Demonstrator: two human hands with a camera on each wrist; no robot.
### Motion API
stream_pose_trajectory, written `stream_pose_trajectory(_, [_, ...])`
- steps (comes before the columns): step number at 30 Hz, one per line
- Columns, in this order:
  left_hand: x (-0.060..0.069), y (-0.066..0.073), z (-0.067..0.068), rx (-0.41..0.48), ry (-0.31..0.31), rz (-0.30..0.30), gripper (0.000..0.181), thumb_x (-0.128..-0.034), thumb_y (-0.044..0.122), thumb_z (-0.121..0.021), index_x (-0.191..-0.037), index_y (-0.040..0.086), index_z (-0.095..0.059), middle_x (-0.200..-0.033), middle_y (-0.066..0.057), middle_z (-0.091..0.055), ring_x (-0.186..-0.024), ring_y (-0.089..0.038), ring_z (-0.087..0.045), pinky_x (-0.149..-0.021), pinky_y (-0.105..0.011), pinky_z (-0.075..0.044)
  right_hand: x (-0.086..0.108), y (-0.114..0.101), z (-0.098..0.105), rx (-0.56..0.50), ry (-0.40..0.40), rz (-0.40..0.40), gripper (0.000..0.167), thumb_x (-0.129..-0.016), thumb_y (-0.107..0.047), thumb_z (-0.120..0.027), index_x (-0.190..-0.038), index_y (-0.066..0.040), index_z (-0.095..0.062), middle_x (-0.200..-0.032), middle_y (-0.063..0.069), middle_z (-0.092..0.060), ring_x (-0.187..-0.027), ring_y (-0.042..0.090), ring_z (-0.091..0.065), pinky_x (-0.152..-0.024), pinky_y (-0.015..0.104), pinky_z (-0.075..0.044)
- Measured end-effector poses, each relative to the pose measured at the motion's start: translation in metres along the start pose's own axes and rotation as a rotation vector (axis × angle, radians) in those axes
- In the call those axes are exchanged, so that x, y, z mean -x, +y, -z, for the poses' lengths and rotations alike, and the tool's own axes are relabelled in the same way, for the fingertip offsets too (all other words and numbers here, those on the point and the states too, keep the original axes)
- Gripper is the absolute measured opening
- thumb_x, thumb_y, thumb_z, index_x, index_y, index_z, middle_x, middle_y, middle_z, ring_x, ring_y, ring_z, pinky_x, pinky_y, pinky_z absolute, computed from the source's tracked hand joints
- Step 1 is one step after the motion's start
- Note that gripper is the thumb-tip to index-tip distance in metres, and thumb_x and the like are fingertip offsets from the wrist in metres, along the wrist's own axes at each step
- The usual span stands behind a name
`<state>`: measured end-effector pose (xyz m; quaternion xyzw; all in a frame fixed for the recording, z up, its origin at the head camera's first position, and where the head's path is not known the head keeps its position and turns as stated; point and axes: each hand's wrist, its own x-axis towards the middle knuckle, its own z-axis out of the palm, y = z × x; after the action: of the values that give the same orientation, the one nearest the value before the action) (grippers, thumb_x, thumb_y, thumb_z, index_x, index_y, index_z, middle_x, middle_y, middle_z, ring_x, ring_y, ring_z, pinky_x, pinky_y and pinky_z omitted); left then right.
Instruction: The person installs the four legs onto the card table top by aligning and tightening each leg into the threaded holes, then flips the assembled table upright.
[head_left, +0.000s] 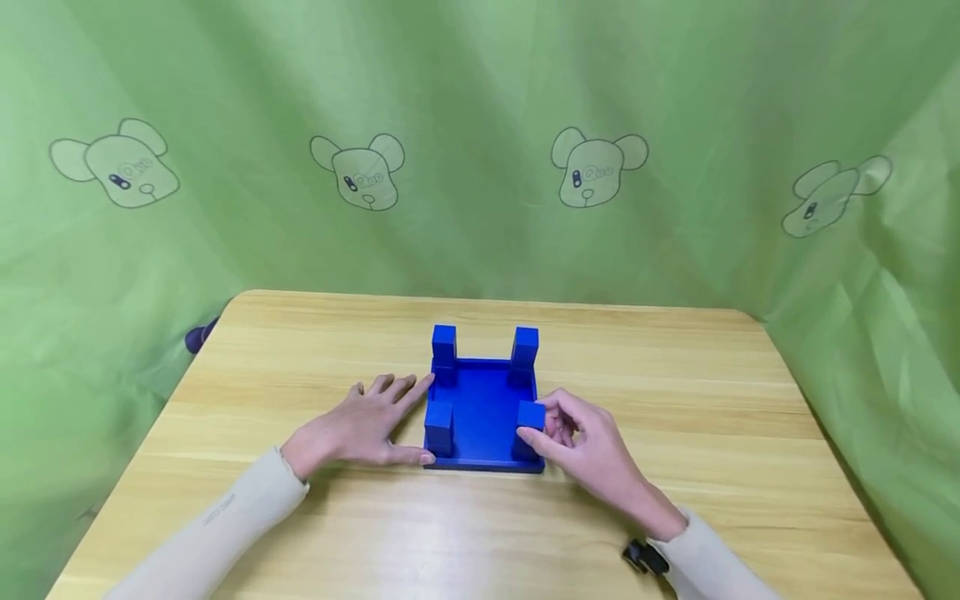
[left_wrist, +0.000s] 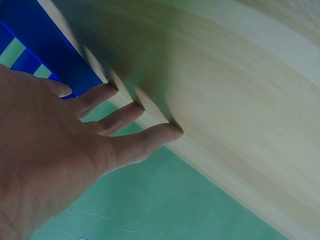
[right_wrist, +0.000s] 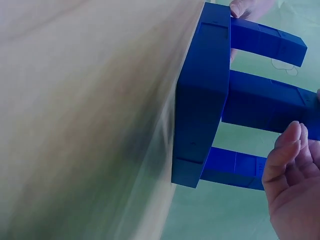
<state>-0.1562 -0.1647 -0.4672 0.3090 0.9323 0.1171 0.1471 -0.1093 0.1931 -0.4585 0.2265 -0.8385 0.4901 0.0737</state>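
Note:
A shallow blue square tray [head_left: 483,417] lies on the table, with a blue square post standing upright at each corner. My right hand [head_left: 600,454] pinches the top of the near right post [head_left: 531,415] between thumb and fingers; in the right wrist view its fingers [right_wrist: 287,150] are curled beside that post. On the tray's other side, my left hand [head_left: 363,427] is spread out, index fingertip and thumb tip against the left edge. The near left post [head_left: 439,427] rises between them. In the left wrist view the other fingers [left_wrist: 160,134] stretch over the wood.
The light wooden table [head_left: 720,417] extends around the tray. Green curtain [head_left: 480,217] with bear drawings hangs behind and beside it. A small black object [head_left: 645,557] sits at the right cuff. Something dark [head_left: 198,337] shows past the table's left edge.

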Motion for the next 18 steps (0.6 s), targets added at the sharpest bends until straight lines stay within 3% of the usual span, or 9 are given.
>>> stream_pose_trajectory(8, [-0.0004,0.0001,0.0002,0.001,-0.014,0.009,0.121,-0.0901,0.092,-0.053,-0.178,0.024,-0.006,-0.176,-0.022,-0.026,-0.158,-0.053,-0.024,-0.115,-0.086,-0.023,0.0004,0.0001,-0.0004,0.026,0.041,0.095,0.03,-0.089,-0.015,-0.093,-0.106,-0.026,-0.071,-0.087,-0.004,-0.06,-0.067,0.024,-0.057,-0.056,0.026,-0.049])
stream_pose_trajectory(13, [0.0,0.0,0.0008,-0.001,-0.017,0.012,0.122,-0.0897,0.093,-0.053,-0.178,0.024,-0.006,-0.176,-0.021,-0.026,-0.158,-0.053,-0.024,-0.115,-0.085,-0.022,-0.0014,-0.0011,-0.001,0.043,0.022,0.105,0.026,-0.092,-0.018,-0.091,-0.108,-0.027,-0.072,-0.084,-0.009,-0.059,-0.066,0.018,-0.057,-0.055,0.026,-0.049])
stream_pose_trajectory(18, [-0.0001,0.0006,0.0011,0.011,-0.015,0.01,0.122,-0.0897,0.093,-0.053,-0.178,0.024,-0.006,-0.176,-0.022,-0.026,-0.159,-0.052,-0.024,-0.115,-0.085,-0.022,-0.0032,-0.0006,-0.0006,0.06,-0.008,0.11,0.023,-0.096,-0.021,-0.087,-0.115,-0.027,-0.075,-0.084,-0.004,-0.06,-0.067,0.014,-0.056,-0.054,0.025,-0.047])
